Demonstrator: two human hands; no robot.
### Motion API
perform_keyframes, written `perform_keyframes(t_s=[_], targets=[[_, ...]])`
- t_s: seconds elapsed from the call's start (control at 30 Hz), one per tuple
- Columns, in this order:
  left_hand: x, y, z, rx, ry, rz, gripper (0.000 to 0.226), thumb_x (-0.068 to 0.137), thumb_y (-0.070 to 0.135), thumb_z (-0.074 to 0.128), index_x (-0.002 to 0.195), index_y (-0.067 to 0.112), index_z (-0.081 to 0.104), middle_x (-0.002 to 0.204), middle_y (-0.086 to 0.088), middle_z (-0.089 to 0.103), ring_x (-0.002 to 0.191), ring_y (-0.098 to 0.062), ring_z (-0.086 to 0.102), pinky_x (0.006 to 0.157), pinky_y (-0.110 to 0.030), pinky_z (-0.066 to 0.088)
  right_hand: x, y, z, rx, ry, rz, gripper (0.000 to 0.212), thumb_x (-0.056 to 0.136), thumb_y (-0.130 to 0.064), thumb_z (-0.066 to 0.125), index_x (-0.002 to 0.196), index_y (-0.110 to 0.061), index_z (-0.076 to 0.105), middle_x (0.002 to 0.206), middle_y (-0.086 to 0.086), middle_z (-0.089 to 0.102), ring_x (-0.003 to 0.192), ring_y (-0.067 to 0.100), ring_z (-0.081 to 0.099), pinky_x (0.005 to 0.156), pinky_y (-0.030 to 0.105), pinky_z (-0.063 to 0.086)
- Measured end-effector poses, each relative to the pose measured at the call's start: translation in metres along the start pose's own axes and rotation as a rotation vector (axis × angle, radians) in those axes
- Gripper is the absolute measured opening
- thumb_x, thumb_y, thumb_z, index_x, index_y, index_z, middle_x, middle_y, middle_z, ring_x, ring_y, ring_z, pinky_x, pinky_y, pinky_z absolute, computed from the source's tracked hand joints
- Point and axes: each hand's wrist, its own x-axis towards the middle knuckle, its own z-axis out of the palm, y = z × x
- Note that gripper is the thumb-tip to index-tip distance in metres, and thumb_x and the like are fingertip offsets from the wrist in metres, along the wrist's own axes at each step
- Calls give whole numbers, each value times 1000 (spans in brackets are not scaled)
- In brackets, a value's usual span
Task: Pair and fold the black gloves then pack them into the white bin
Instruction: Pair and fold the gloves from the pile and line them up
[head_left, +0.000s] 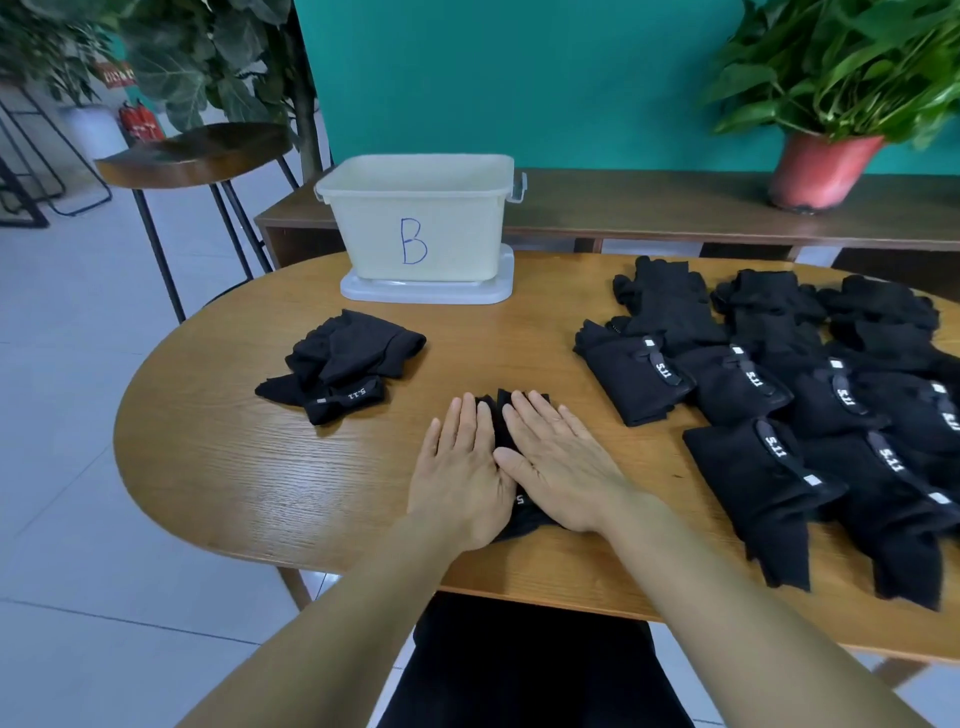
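Note:
My left hand (460, 467) and my right hand (558, 465) lie flat, side by side, fingers straight, pressing on a black glove (501, 415) on the wooden table (218, 457). Only the glove's fingertips and cuff show around my palms. A loose heap of black gloves (345, 361) lies to the left. Several black gloves (779, 405) are laid out in rows on the right. The white bin (415, 218), marked B, stands on its lid at the back of the table; I cannot see inside it.
A round wooden stool (195, 153) stands left of the table. Behind runs a low wooden shelf (675, 208) with a potted plant (826, 166) in a red pot. A teal wall is at the back.

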Motion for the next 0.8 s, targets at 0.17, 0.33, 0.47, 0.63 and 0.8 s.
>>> perform_keyframes(t_s=[0.17, 0.33, 0.47, 0.63, 0.8], targets=[[4, -11, -1, -18, 56, 55, 98, 73, 67, -24, 154, 12, -16, 163, -7, -20, 148, -17, -24, 119, -35, -17, -2, 7, 1, 64, 36, 38, 79, 89, -66, -1, 155, -24, -9, 161, -8, -21, 145, 3, -23, 121, 31, -12], [3, -21, 0, 1, 103, 55, 92, 79, 66, -23, 154, 14, -17, 164, -3, -16, 148, -13, -21, 119, -35, -19, -11, 8, 1, 87, 57, 118, 82, 85, -67, -6, 155, -24, -12, 161, -7, -20, 146, 5, -22, 121, 33, -11], [-9, -33, -3, 17, 156, -11, 94, 77, 64, -28, 155, 15, -13, 165, -1, -8, 149, -11, -17, 118, -36, -20, -18, 6, 1, 132, 45, 164, 75, 93, -65, -1, 155, -22, -12, 162, -6, -19, 146, 7, -23, 121, 35, -12], [-32, -43, -22, -160, 297, 102, 85, 91, 66, -6, 156, 20, 23, 163, 2, 21, 151, -8, 8, 120, -33, -12, -33, 4, -7, 282, 143, 164, 80, 91, -69, -1, 156, -24, -5, 163, -7, -13, 145, 4, -23, 119, 36, -16], [-49, -34, -39, -203, 342, 362, 58, 84, 72, 40, 121, 32, 63, 128, 18, 59, 123, -4, 47, 107, -27, 16, -55, 4, -12, 239, 404, 34, 87, 88, -70, -3, 156, -22, 22, 163, -5, 15, 149, 3, -4, 121, 31, -8]])
